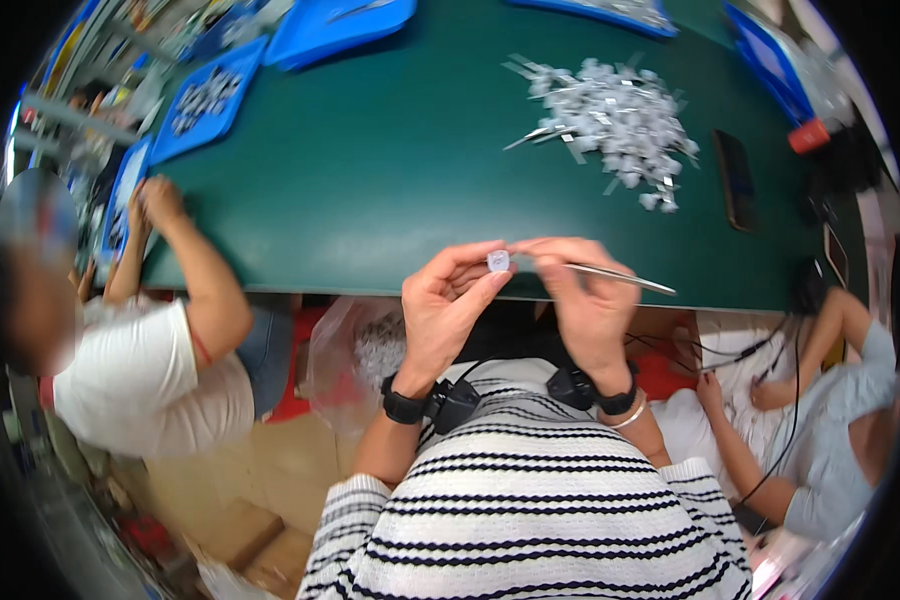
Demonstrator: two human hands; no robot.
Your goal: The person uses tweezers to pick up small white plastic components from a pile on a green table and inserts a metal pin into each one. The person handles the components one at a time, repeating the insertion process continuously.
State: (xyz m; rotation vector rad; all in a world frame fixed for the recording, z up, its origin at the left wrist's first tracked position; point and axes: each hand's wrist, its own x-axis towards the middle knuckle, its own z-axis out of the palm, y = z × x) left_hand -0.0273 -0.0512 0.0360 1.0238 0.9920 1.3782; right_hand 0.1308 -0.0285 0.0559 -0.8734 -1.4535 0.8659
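Between the thumb and fingertips of my left hand [455, 295] is a small white square plastic piece [498, 261], held up just over the table's near edge. My right hand [590, 295] grips slim metal tweezers [625, 278] like a pen. Their back end sticks out to the right, while the tip end points at the white piece; whether it touches cannot be made out. Farther off on the green table [400, 170] lies a loose heap of small white and clear plastic pieces [615, 120], some with thin strips.
Blue trays [205, 110] line the far and left sides, some with small parts. A black phone [734, 180] lies right of the heap. One person [160, 370] works at the left; another [830, 420] sits at the right near black cables. A plastic bag of parts [355, 350] stands below the edge.
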